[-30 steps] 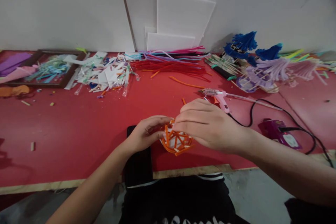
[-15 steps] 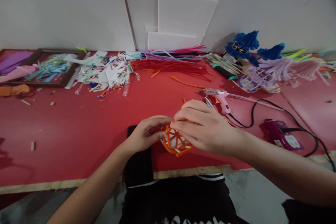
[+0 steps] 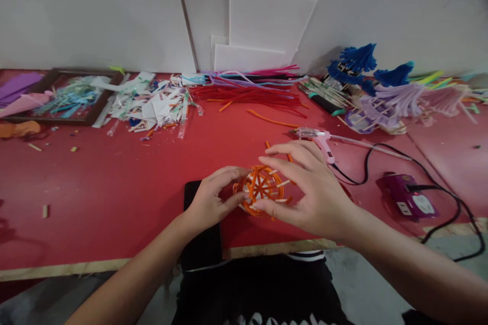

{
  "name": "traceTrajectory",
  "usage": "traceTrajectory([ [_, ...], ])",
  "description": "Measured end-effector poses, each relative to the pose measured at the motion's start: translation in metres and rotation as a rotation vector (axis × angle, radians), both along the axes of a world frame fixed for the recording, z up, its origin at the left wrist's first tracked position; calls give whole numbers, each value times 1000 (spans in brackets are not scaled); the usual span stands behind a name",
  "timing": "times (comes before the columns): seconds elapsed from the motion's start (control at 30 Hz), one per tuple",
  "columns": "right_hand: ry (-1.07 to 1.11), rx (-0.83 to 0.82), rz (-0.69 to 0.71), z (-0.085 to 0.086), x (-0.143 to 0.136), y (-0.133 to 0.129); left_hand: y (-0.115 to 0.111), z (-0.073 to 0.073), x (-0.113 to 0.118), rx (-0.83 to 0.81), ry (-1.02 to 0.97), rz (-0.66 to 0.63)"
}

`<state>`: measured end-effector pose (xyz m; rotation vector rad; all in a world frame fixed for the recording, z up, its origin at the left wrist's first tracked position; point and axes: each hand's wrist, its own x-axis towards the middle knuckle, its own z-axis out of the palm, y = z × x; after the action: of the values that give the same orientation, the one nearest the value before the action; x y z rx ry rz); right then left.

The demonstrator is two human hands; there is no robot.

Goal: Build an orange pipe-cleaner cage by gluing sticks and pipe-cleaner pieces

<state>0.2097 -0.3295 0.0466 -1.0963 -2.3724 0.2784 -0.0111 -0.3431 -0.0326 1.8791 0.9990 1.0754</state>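
A small round orange frame (image 3: 260,189), made of fuzzy stems with pale sticks jutting out on its right, is held above the red table near its front edge. My left hand (image 3: 215,195) pinches the frame's left rim between thumb and fingers. Around its right side, my right hand (image 3: 305,183) is spread, fingers apart, with the thumb at the lower rim; whether that thumb presses on the frame is unclear. Short orange stems lie partly hidden behind my right hand.
Beyond my right hand are a pink glue gun (image 3: 322,143) and a purple power box (image 3: 412,195) with a black cord. A black phone (image 3: 202,238) lies under my left wrist. Stem bundles (image 3: 247,94), white scraps (image 3: 156,104) and blue pleated pieces (image 3: 358,58) line the back.
My right hand has opened and its fingers have lifted off the frame's top. The frame has turned, showing its spokes and pale sticks. My left hand keeps its hold.
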Motion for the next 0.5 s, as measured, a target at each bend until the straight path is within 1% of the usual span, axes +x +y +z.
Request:
traceTrajectory([
  [0.2,7,-46,-5,-3,-5,-5,-1,-3,1,69,0,13],
  [0.5,-2,-52,-5,1,-14,-3,-4,-7,1,65,-9,9],
])
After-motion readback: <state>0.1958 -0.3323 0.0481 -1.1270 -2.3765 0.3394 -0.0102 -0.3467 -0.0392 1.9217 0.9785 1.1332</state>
